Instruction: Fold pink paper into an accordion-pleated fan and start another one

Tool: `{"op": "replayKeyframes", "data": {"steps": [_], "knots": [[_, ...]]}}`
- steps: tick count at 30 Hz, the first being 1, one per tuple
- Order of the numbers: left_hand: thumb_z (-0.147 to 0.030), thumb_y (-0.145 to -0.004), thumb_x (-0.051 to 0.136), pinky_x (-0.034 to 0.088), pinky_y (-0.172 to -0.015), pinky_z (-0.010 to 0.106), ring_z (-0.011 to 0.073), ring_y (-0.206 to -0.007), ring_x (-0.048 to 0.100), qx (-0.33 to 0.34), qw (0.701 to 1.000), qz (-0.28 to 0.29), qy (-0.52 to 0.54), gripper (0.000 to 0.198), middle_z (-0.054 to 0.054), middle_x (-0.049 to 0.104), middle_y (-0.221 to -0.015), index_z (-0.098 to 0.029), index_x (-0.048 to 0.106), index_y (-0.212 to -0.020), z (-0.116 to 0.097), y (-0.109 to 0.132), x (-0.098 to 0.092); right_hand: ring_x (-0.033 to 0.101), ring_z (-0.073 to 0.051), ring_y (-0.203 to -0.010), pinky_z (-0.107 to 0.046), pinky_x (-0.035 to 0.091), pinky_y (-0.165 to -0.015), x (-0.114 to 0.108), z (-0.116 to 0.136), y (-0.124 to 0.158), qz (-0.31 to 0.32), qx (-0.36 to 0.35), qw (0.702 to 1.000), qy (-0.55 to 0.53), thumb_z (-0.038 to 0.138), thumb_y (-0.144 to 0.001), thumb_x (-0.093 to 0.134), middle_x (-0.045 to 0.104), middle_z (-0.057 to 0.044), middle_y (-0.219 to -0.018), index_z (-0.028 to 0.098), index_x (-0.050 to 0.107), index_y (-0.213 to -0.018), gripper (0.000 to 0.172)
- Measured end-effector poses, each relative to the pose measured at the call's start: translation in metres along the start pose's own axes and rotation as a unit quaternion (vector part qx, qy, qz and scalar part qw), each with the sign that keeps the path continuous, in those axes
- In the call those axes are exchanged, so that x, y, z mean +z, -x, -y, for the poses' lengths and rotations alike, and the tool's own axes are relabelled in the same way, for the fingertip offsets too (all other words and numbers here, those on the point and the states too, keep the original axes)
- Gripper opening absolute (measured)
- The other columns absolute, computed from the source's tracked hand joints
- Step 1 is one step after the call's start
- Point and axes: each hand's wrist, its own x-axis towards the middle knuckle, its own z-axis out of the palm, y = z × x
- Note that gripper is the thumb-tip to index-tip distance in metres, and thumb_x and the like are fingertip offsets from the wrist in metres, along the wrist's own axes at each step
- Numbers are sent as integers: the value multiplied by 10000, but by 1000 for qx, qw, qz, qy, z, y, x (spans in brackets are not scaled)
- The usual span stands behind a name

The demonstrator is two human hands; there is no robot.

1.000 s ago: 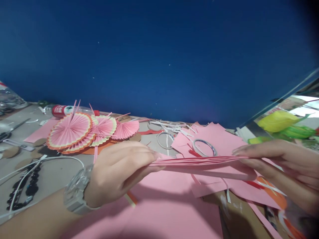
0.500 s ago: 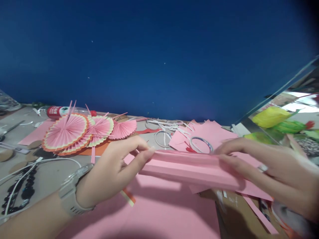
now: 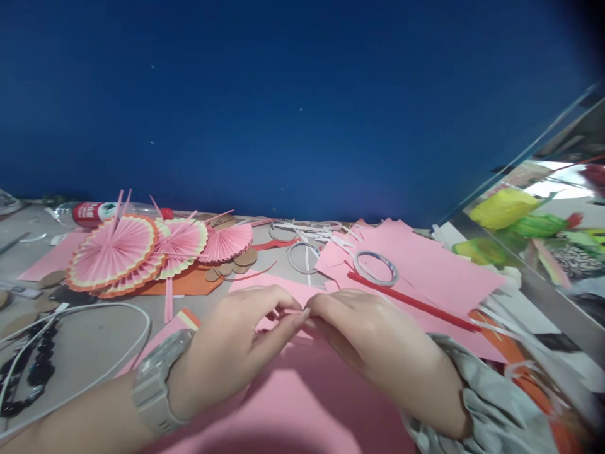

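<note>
Pink craft paper [image 3: 299, 337] sits pinched between fingertips of the left hand [image 3: 239, 337] and right hand [image 3: 366, 328], held close together, presumably for control.

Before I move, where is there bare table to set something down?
The widest bare patch is the grey table inside the white cable loop, right of the black beads. A smaller gap lies between the cardboard discs near the middle and the tape ring to their right. Crowded: pink sheets across middle and right, a red strip over them, paper fans back left.
</note>
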Motion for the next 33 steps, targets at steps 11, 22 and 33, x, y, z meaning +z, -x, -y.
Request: {"op": "replayKeyframes", "data": {"steps": [11, 22, 33], "knots": [[-299, -874, 504, 407, -475, 175, 100, -594, 536, -20, 997, -68, -8, 148, -36, 573, -654, -200, 557, -777, 5, -8, -25, 466, -135, -474, -254, 267, -468, -18, -12, 7, 29, 91, 994, 55, 440, -944, 280, 502, 33, -544, 228, 390, -712, 333], [-355, -904, 426, 366, -495, 185, 85, -544, 436, -70, 990, -109, -55, 263, -50, 434, -617, -187, 470, -706, 14, -18, -45, 460, -136, -443, -238, 303, -466, -28, -25, 12, -1, 65, 992, 111, 367, -960, 231, 529, 11, -500, 225, 357, -652, 361], [-461, -889, 428, 307, -583, 230, 114, -648, 489, -25, 965, 186, -184, 319, -60, 556, -690, -211, 528, -718, 9, -17, -47, 439, -139, -463, -272, 188, -477, -9, -15, 7, 38, -12, 990, 132, 373, -940, 335, 504, 17, -520, 211, 445, -685, 321]]}}
